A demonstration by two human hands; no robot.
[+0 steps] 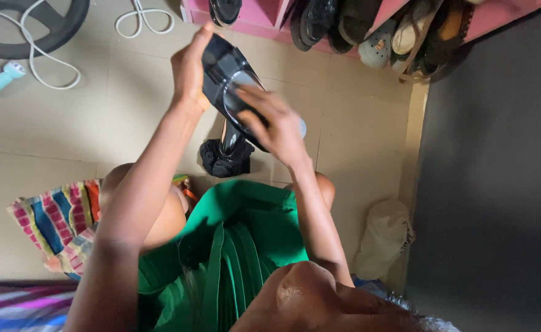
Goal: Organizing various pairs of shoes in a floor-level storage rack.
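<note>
**Glossy black shoe held in 2 hands above a tiled floor**

Hidden or unclear: The right hand [276,126] covers the middle of the black high-heeled shoe [224,71], and motion blur softens its fingers. A pale cloth or pad [301,128] shows only as a sliver past the knuckles; its kind cannot be determined. The fingers lie flat against the shoe's upper, closed over that pale item. The left hand [189,67] grips the shoe at its raised end, fingers wrapped behind it and the thumb along the edge. The heel points down toward a crumpled black cloth [224,158] on the floor; contact between them cannot be confirmed.

Edges and room: The shoe is held in the air at upper centre, above the beige tile floor [67,129]. A pink shoe rack [264,15] with several pairs runs along the top edge, cut off by the frame. A dark grey surface [492,172] closes the right side. A white bag [384,237] sits against it. A white cable [144,18] and a pale blue handheld device [0,80] lie at upper left. A striped cloth [55,221] lies at lower left. Open tile remains at left centre.
</note>
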